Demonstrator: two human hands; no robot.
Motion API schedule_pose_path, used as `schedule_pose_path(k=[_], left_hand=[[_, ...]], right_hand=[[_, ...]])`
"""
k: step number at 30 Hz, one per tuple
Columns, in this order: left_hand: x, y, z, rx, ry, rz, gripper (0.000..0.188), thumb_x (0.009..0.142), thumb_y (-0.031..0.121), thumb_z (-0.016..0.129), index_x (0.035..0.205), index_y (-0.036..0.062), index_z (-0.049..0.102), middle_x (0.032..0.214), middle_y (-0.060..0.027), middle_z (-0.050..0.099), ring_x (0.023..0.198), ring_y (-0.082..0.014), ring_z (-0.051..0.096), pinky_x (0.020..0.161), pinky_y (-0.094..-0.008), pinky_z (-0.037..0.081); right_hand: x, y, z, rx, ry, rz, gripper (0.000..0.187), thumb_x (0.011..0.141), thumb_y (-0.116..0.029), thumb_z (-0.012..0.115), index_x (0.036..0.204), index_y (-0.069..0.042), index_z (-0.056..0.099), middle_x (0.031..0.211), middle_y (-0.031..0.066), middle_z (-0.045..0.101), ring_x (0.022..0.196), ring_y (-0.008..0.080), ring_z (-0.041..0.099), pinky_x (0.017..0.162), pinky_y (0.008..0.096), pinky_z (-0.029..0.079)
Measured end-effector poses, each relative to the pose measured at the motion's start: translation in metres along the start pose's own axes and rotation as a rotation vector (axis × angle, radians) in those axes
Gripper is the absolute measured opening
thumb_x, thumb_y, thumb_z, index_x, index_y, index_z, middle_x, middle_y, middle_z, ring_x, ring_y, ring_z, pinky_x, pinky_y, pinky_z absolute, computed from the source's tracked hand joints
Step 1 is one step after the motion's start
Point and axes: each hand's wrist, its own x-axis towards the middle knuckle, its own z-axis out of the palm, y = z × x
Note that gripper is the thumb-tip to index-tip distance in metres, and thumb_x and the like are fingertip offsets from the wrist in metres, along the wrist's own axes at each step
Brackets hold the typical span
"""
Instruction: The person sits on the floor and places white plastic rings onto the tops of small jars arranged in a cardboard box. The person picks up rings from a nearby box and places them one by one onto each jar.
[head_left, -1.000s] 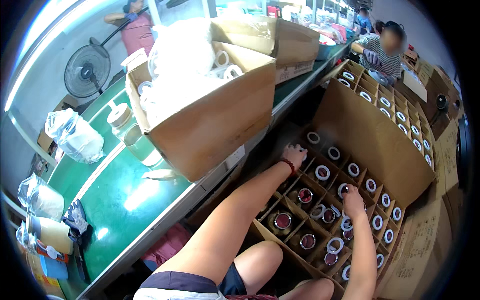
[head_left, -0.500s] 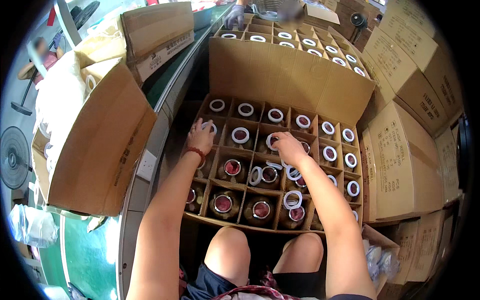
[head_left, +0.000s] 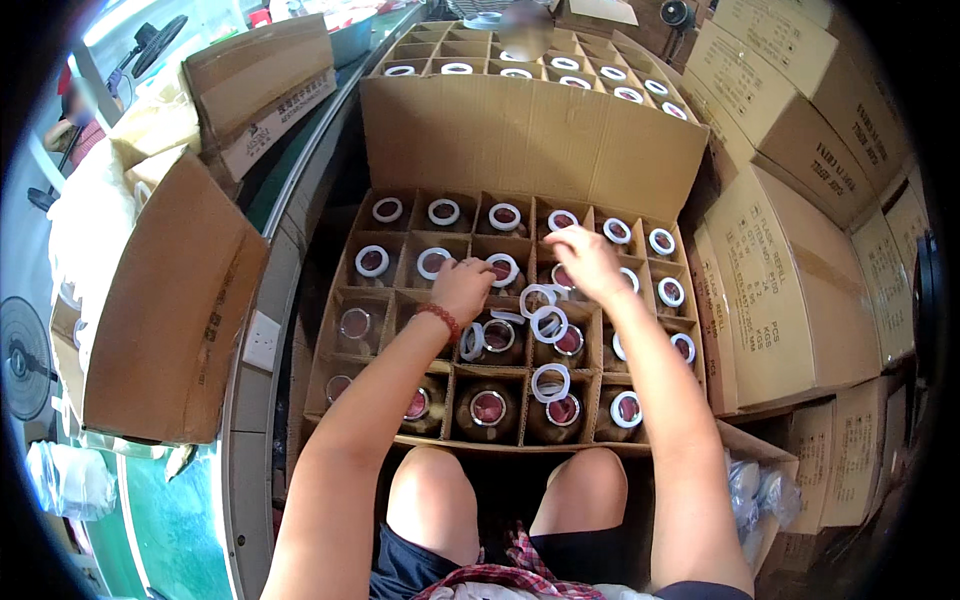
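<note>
An open cardboard carton (head_left: 530, 140) with dividers holds rows of glass flask refills, seen from above with dark red mouths. Many necks wear a white plastic ring (head_left: 433, 263); several front ones, like this flask (head_left: 488, 407), show a bare silvery rim. My left hand (head_left: 465, 288) has its fingers bent against the ring on a second-row flask neck. To its right, my right hand (head_left: 590, 262) curls its fingers over the ring of the neighbouring flask; its fingertips are partly hidden. Loose white rings (head_left: 548, 324) lie over the necks and dividers just in front of my hands.
Behind stands another divided carton (head_left: 465, 48) of ringed flasks, with a person beyond it. Stacked closed cartons (head_left: 780, 290) wall the right side. At left are a green-topped bench (head_left: 175, 520), an open box (head_left: 170, 310) with white contents, and a fan (head_left: 25, 355).
My left hand has moved right, from the row's first flask to the third. My right hand has shifted one flask right. The view has shifted, and the gloved hand at the far carton is gone.
</note>
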Motion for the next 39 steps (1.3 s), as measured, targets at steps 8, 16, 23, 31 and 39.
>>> schedule_pose_path(k=[8, 16, 23, 31, 39], left_hand=[[0.021, 0.015, 0.002, 0.032, 0.075, -0.103, 0.020, 0.088, 0.028, 0.059, 0.087, 0.0098, 0.068, 0.094, -0.0103, 0.061, 0.093, -0.0303, 0.058, 0.080, -0.0424, 0.045], [0.025, 0.024, 0.016, -0.172, 0.084, -0.090, 0.017, 0.086, 0.020, 0.061, 0.086, 0.0051, 0.068, 0.110, -0.0144, 0.060, 0.099, -0.0333, 0.058, 0.084, -0.0427, 0.047], [0.023, 0.031, 0.021, -0.131, 0.149, -0.093, 0.018, 0.088, 0.020, 0.059, 0.086, 0.0054, 0.069, 0.116, -0.0129, 0.057, 0.096, -0.0335, 0.058, 0.083, -0.0434, 0.047], [0.025, 0.023, 0.020, -0.123, 0.112, -0.021, 0.019, 0.086, 0.023, 0.062, 0.088, 0.0050, 0.069, 0.124, -0.0130, 0.056, 0.103, -0.0337, 0.057, 0.089, -0.0434, 0.044], [0.028, 0.021, 0.012, -0.229, 0.060, -0.169, 0.019, 0.086, 0.022, 0.063, 0.091, 0.0059, 0.071, 0.126, -0.0127, 0.056, 0.109, -0.0330, 0.055, 0.093, -0.0428, 0.043]], right_hand=[[-0.038, 0.011, 0.002, 0.007, -0.087, 0.200, 0.027, 0.083, -0.027, 0.065, 0.100, -0.006, 0.069, 0.099, 0.0143, 0.067, 0.093, 0.0316, 0.064, 0.082, 0.0382, 0.051], [-0.026, 0.016, 0.018, 0.039, -0.296, 0.359, 0.028, 0.076, -0.036, 0.071, 0.088, -0.011, 0.073, 0.083, 0.0133, 0.069, 0.084, 0.0297, 0.067, 0.076, 0.0409, 0.052], [-0.022, 0.045, -0.002, -0.135, 0.265, 0.117, 0.013, 0.080, -0.013, 0.067, 0.089, -0.005, 0.063, 0.082, 0.0095, 0.063, 0.074, 0.0234, 0.065, 0.068, 0.0354, 0.052], [-0.058, 0.046, 0.005, -0.438, -0.147, -0.081, 0.016, 0.075, -0.012, 0.066, 0.090, -0.006, 0.066, 0.107, 0.0094, 0.060, 0.105, 0.0281, 0.056, 0.089, 0.0420, 0.044], [-0.044, 0.042, 0.001, -0.638, -0.224, -0.073, 0.014, 0.077, -0.015, 0.062, 0.087, -0.009, 0.069, 0.105, 0.0062, 0.061, 0.109, 0.0247, 0.052, 0.089, 0.0399, 0.038]])
